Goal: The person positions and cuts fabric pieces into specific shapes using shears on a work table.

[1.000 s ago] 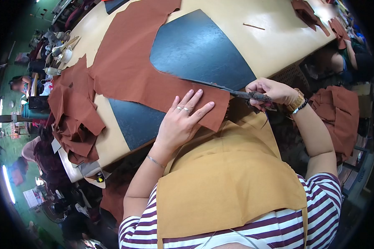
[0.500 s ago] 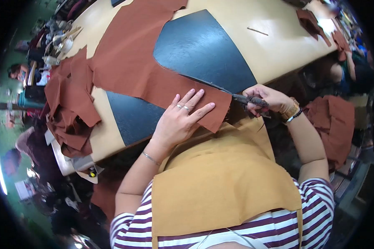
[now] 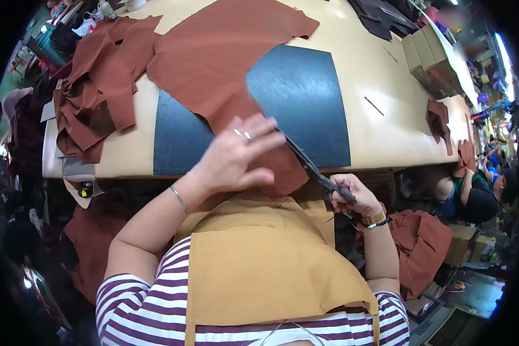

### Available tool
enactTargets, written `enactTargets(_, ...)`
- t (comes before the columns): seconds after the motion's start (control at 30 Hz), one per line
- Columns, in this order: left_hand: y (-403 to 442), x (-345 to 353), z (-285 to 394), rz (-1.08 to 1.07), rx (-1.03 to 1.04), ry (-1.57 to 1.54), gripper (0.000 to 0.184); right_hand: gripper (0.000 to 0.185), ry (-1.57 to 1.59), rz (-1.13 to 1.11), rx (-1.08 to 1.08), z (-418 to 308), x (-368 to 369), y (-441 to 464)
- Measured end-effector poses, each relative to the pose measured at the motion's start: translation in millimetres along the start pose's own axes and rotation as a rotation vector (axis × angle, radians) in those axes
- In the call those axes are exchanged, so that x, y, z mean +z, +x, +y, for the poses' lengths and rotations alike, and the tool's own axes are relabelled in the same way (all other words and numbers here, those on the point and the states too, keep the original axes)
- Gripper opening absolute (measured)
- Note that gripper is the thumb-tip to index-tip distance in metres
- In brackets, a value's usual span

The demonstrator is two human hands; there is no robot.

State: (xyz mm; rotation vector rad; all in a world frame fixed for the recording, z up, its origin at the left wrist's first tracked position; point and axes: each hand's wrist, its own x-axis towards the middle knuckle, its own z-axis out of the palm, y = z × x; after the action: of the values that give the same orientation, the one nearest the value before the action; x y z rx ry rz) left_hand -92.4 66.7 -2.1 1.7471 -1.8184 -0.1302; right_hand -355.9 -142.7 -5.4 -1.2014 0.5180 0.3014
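Note:
A large rust-brown fabric piece (image 3: 213, 63) lies over a dark blue board (image 3: 305, 104), its near end reaching past the table's front edge. My left hand (image 3: 239, 153), fingers spread, is over the narrow part of the fabric; whether it touches cannot be told. My right hand (image 3: 354, 196) is closed round the wrapped handles of long dark scissors (image 3: 305, 161). Their blades point up and left, along the fabric's right edge.
Crumpled brown fabric (image 3: 98, 86) is heaped at the table's left. Cardboard boxes (image 3: 429, 63), a small brown piece (image 3: 438, 121) and a thin strip (image 3: 373, 106) are on the right. More fabric (image 3: 418, 248) hangs below. A co-worker (image 3: 467, 190) is at the far right.
The view has swung, bringing the boxes in at the right. My left hand has shifted up from lying flat on the fabric. The scissors now slant more steeply, and the fabric's near end has turned downward.

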Motion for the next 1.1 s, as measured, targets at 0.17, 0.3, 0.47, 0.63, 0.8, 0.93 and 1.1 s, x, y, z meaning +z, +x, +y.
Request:
enactTargets(0.17, -0.3, -6.2, -25.7, -0.053, -0.547, 0.471, 0.107, 0.035, 0.061, -0.118, -0.047, 5.0, 11.5, 12.8)
enactTargets(0.3, -9.4, -6.1, -21.1, -0.118, -0.609, 0.446, 0.116, 0.038, 0.058, -0.117, -0.084, 0.1, 32.0, 23.2)
enactTargets(0.47, -13.0, -1.1, -8.8, -0.127, -0.679, 0.488, 0.116, 0.034, 0.046, -0.1, -0.123, 5.3, 45.5, 31.6)
enactTargets(0.63, -17.9, 1.2, -5.0, -0.105, -0.684, 0.503, 0.115, 0.025, 0.077, -0.02, -0.107, 16.1, 56.7, 30.7)
enactTargets(0.8, -27.0, 10.3, -14.9, -0.02, -0.588, 0.564, 0.103, 0.02, 0.056, 0.036, -0.082, 22.6, 59.5, 22.4)
enactTargets(0.93, -26.1, -0.4, -17.1, -0.045, -0.53, 0.625, 0.094, 0.021, 0.139, -0.071, -0.089, 26.2, 54.8, 20.0)
enactTargets(1.1, -18.0, -21.9, -14.3, -0.041, -0.6, 0.48, 0.1, 0.03, 0.159, -0.127, -0.171, 23.5, 55.2, 25.7)
